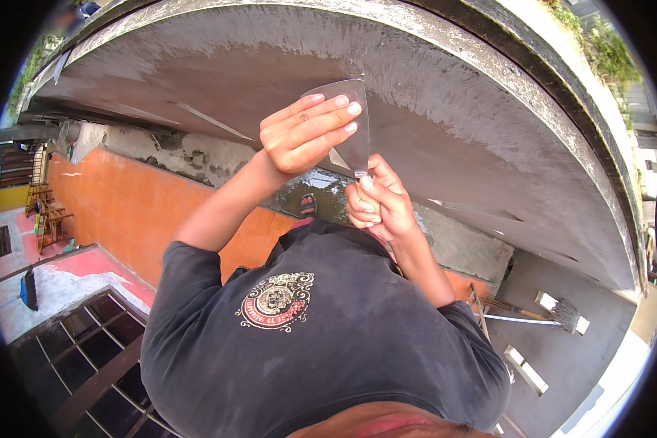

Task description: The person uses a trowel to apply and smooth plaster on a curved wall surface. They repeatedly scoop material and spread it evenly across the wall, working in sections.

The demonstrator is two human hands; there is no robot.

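Observation:
A putty knife (pixel 359 142) with a wide, thin blade is up in front of me, its broad edge at the brownish-grey wall (pixel 445 139); whether it touches cannot be told. My right hand (pixel 384 201) is closed round its short, light handle. Against the blade my left hand (pixel 306 135) lies flat, fingers stretched out across it and the thumb hidden. Paler, streaky smears run along the wall's upper part near the blade's edge.
A rough concrete ledge (pixel 328 13) curves along the wall's top. An orange wall (pixel 124 193) stretches off to the left, with wooden furniture (pixel 47 219) beyond it. Lower left is a dark barred grille (pixel 87 358). A broom-like brush (pixel 562 315) lies at the right. A sandalled foot (pixel 309 204) stands below.

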